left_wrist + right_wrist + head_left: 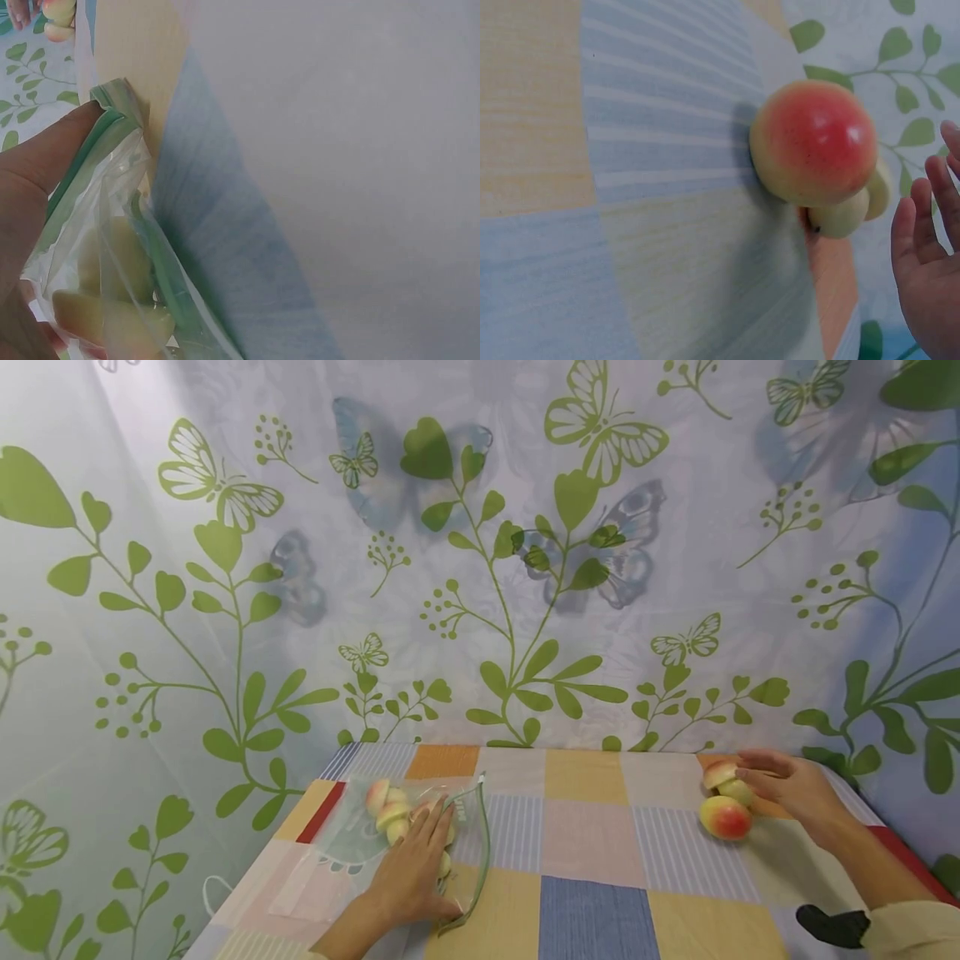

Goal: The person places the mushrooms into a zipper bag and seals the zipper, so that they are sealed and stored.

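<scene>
In the right of the head frame, the toy mushroom (720, 773) lies just left of the right grip (795, 789), the nearer hand, its cap toward upper left, stem toward lower right, above a red-and-yellow fruit (725, 818). Those fingers extend, gripping nothing; contact is unclear. The left grip (412, 870), fingers straight, rests on the clear bag (467, 831), lower left.

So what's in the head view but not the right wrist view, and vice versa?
Only the head view shows the left hand on a clear bag with mushrooms inside. Only the right wrist view shows a dark spot on the loose mushroom's stem. Both show the right hand, that mushroom, the red and yellow fruit and the patchwork cloth.
</scene>
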`<state>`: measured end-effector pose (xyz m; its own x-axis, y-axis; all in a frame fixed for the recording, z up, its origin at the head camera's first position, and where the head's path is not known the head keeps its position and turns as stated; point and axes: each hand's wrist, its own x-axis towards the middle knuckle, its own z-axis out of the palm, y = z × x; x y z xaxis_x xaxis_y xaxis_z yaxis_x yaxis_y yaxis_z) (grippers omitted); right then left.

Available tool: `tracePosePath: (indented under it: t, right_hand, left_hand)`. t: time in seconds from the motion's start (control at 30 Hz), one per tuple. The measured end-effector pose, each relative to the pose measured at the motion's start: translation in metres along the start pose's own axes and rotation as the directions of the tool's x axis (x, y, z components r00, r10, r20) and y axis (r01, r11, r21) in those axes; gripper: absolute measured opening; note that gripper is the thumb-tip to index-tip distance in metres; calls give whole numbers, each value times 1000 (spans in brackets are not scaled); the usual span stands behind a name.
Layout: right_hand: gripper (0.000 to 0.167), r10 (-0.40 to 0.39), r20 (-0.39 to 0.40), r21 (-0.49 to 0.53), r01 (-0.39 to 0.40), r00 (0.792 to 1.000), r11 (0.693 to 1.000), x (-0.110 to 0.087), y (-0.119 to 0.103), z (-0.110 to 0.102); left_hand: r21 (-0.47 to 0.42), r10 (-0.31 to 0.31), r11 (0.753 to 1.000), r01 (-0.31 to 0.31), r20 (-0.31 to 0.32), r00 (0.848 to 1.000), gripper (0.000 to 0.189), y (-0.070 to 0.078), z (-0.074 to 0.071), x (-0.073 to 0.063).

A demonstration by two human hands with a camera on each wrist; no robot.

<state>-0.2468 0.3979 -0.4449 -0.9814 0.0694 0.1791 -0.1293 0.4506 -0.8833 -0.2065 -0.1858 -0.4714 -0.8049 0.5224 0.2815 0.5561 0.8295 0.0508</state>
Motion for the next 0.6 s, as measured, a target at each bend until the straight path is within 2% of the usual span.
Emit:
tracePosePath:
  t: [0.17, 0.27, 0.47, 0.6]
  right_hand:
    - [63, -17, -78, -95, 10, 997, 995, 1, 14, 1]
    - [68, 4, -101, -167, -21, 995, 986, 1, 20, 2]
    - [74, 30, -62, -170, -40, 998, 985, 1, 29, 2]
    - [78, 37, -38, -237, -45, 999, 970, 3, 36, 1]
  left_hand:
    - [4, -10, 1000, 10, 9, 1000, 146, -1, 1, -1]
    - [8, -4, 1000, 4, 6, 1000, 146, -1, 1, -1]
    - [13, 4, 1000, -4, 3, 1000, 145, 1, -1, 1]
    - [11, -4, 1000, 4, 9, 1000, 145, 1, -1, 1]
